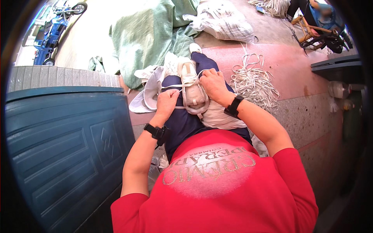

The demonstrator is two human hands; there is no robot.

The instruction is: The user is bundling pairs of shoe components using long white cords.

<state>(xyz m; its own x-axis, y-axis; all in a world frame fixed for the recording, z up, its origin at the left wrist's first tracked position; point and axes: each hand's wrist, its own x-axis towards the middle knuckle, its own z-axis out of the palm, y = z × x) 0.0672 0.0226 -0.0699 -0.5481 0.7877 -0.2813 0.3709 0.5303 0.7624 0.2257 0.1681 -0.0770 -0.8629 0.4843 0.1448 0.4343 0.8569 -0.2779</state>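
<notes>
Nearest in, the red shirt (221, 186) filled the lower edge, both forearms wearing black wristbands (156, 132). Up from there, the white shoe (193, 91) lay on the person's lap, across the dark blue trousers (182, 124), toe pointing back toward the body. The left hand (167, 101) sat against the shoe's left side, fingers curled in and pinching a white lace (175, 85) drawn taut across the shoe. The right hand (213, 84) pressed on the shoe's right upper edge, fingers bent narrow over the lace there. Just left of the lap lay more white shoe parts (149, 91). To the right, on the reddish floor (295, 70), a heap of white laces (254, 83) lay spread. On the left stood a blue panelled door (66, 147). Farther out lay a green tarp (151, 35), a pale checked sack (223, 21), and at the top left corner a blue vehicle (50, 37).
</notes>
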